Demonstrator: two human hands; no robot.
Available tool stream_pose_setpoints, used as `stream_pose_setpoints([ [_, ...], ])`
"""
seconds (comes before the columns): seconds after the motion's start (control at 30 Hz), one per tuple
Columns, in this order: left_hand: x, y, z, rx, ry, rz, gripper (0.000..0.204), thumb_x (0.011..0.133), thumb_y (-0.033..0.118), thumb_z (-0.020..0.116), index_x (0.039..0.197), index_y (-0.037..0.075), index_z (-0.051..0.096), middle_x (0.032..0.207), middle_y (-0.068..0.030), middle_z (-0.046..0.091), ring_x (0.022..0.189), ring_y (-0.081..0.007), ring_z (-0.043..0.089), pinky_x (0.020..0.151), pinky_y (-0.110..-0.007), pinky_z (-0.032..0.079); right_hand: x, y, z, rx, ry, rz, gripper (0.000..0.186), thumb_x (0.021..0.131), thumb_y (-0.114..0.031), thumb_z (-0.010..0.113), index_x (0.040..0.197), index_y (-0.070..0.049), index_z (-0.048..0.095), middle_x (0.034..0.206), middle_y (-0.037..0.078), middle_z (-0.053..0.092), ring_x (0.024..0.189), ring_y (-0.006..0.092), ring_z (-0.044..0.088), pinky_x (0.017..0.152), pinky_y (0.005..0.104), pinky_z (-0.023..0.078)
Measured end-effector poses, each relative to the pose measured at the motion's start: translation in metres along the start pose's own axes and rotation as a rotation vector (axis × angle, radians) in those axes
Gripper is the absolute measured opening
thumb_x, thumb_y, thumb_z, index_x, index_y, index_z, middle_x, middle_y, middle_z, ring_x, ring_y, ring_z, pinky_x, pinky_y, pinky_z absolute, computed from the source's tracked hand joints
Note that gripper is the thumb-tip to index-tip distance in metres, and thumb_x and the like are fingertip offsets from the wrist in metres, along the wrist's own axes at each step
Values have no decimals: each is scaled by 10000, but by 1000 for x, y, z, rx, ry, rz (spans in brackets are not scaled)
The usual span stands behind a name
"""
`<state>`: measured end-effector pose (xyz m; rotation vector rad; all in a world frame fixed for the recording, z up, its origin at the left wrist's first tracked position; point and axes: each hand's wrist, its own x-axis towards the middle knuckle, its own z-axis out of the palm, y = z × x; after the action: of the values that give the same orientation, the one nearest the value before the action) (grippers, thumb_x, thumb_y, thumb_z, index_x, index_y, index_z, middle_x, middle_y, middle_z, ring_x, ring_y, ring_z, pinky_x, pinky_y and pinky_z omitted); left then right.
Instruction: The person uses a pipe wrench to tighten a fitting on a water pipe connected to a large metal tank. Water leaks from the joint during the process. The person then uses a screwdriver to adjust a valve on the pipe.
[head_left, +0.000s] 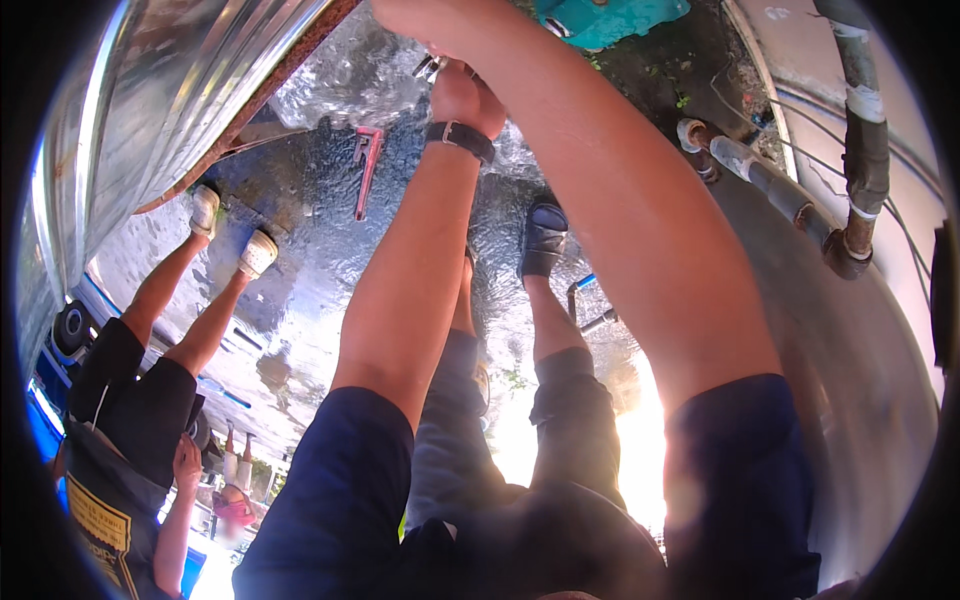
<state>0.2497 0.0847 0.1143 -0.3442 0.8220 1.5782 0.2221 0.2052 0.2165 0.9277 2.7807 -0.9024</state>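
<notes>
Both my arms reach up to the top of the view. My left hand [467,100], with a dark strap on its wrist, looks closed. A small shiny metal piece [428,68] sticks out beside its fingers; its kind cannot be made out. My right forearm crosses over to the left, and my right hand [405,14] is at the upper edge, close above the left one. Its fingers are cut off by the frame. A red pipe wrench [368,172] lies on the wet ground, left of my left forearm.
Corrugated metal sheeting [190,90] with a rusty edge borders the left. Pipes [770,185] run along the right wall. A teal object [620,20] lies at the top. Another person [130,400] stands at left in light clogs. Short pipe pieces [590,305] lie near my foot.
</notes>
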Motion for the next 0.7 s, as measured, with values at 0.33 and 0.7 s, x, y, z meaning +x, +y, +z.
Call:
stream_pose_setpoints([
  [0.33,-7,2,-4,-27,28,-53,283,1080,309,456,1237,125,602,1211,-25,675,1093,-224,634,887,-399,505,-35,2,8,768,224,304,326,878,-226,570,834,54,730,782,308,698,739,422,720,674,516,555],
  [0.7,-13,-6,25,-68,157,-114,544,1055,693,316,951,213,550,728,59,509,679,-139,479,629,-378,367,-66,49,-16,602,-245,466,277,802,-164,583,688,62,694,610,220,645,513,321,652,538,479,523],
])
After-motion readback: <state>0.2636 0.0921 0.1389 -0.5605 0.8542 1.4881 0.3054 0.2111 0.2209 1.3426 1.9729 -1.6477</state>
